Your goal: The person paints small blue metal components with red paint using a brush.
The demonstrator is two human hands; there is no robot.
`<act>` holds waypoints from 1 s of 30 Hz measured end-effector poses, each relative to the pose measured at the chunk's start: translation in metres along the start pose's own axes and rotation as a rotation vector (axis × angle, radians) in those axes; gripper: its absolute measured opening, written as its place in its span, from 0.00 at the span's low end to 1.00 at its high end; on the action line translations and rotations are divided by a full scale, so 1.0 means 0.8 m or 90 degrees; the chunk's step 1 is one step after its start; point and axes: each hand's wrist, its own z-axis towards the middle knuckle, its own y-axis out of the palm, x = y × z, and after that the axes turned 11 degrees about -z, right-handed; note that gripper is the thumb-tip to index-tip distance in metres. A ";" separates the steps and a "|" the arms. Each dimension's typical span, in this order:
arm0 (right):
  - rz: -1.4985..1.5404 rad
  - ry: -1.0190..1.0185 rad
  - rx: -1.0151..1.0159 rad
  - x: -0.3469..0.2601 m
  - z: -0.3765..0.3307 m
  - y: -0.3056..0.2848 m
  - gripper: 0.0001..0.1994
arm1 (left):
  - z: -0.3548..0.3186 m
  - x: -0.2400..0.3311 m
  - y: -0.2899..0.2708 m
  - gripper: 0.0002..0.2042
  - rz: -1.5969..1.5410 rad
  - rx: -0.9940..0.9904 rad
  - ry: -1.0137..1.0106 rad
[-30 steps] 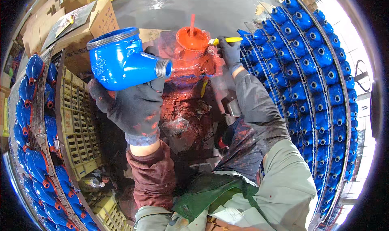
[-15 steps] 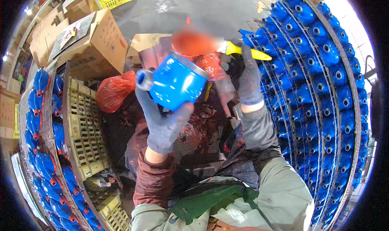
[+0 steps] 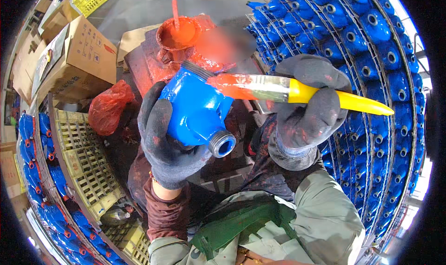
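Observation:
My left hand (image 3: 165, 139), in a dark glove, grips a blue cast valve body (image 3: 197, 109) with a threaded grey end pointing down toward me. My right hand (image 3: 309, 109), also gloved, holds a paintbrush (image 3: 297, 91) with a yellow handle and a metal ferrule. The brush's bristles are loaded with red paint and touch the top of the blue body near its upper threaded end. Behind them stands a can of red paint (image 3: 179, 35) with a stick in it, on a paint-smeared stand.
Racks of several blue valve bodies (image 3: 371, 56) curve along the right. More blue bodies with red ends (image 3: 32, 163) line the left, beside yellow plastic crates (image 3: 86, 163). Cardboard boxes (image 3: 79, 56) and a red plastic bag (image 3: 109, 107) sit at the upper left.
My left hand has turned and brought the blue body closer and lower. My right hand came in from the paint can with the loaded brush and set the bristles on the body.

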 end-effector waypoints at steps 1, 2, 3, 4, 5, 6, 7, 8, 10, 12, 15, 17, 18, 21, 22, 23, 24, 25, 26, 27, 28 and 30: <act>0.029 0.032 -0.067 -0.001 0.001 -0.012 0.10 | -0.001 -0.001 0.000 0.44 0.004 0.008 0.026; 0.058 0.063 -0.135 -0.002 0.001 -0.019 0.11 | 0.000 -0.002 0.000 0.44 0.003 0.007 0.025; 0.055 0.064 -0.134 -0.001 0.002 -0.019 0.11 | 0.002 -0.001 0.001 0.44 0.009 0.012 0.036; 0.053 0.034 -0.128 0.002 0.004 -0.018 0.09 | 0.003 0.000 0.001 0.44 0.015 0.018 0.048; 0.051 0.005 -0.123 0.004 0.005 -0.016 0.08 | 0.004 0.001 0.000 0.44 0.013 0.018 0.047; 0.050 0.006 -0.124 0.003 0.003 -0.013 0.08 | 0.004 0.000 -0.003 0.44 0.035 0.008 0.048; 0.040 0.016 -0.089 0.000 0.000 -0.008 0.07 | 0.004 0.000 -0.004 0.44 0.058 -0.003 0.048; 0.029 0.025 -0.054 -0.001 -0.002 -0.004 0.06 | 0.004 0.000 -0.003 0.44 0.057 -0.002 0.046; -0.025 -0.001 -0.014 0.002 -0.005 0.008 0.07 | 0.006 0.006 -0.001 0.45 0.082 0.018 0.050; -0.080 -0.028 0.026 0.007 -0.004 0.010 0.14 | 0.007 0.016 -0.004 0.47 0.097 0.007 -0.001; -0.080 -0.100 0.000 0.010 -0.002 -0.001 0.15 | 0.004 0.021 -0.002 0.50 0.047 0.035 -0.111; -0.057 0.038 -0.048 -0.003 -0.005 -0.009 0.08 | -0.002 0.019 0.002 0.52 -0.161 0.106 -0.269; -0.056 0.037 -0.050 -0.003 0.000 -0.015 0.08 | 0.001 0.023 0.004 0.52 -0.161 0.108 -0.268; -0.092 -0.008 -0.187 0.000 0.009 -0.021 0.11 | 0.011 0.035 0.009 0.47 -0.455 0.189 -0.418; -0.075 -0.018 -0.134 0.003 0.005 -0.015 0.11 | 0.012 0.037 0.008 0.47 -0.456 0.189 -0.416; -0.058 -0.029 -0.082 0.005 0.003 -0.012 0.11 | 0.014 0.040 0.006 0.44 -0.530 0.198 -0.485; -0.057 -0.029 -0.083 0.010 0.000 -0.015 0.11 | 0.012 0.039 0.002 0.42 -0.603 0.208 -0.557; -0.053 -0.042 -0.096 0.011 0.001 -0.015 0.11 | -0.005 0.026 -0.006 0.36 -0.674 0.225 -0.577; -0.050 -0.055 -0.109 0.011 0.002 -0.014 0.10 | -0.020 0.009 -0.013 0.36 -0.672 0.226 -0.573; -0.046 -0.056 -0.108 0.011 0.002 -0.006 0.10 | -0.024 -0.005 -0.017 0.36 -1.180 0.251 -0.626; -0.086 -0.070 -0.070 0.011 0.001 0.007 0.13 | -0.028 -0.012 -0.021 0.35 -1.699 0.250 -0.614; -0.129 -0.087 -0.033 0.013 0.003 0.012 0.18 | -0.022 -0.004 -0.019 0.37 -1.551 0.256 -0.653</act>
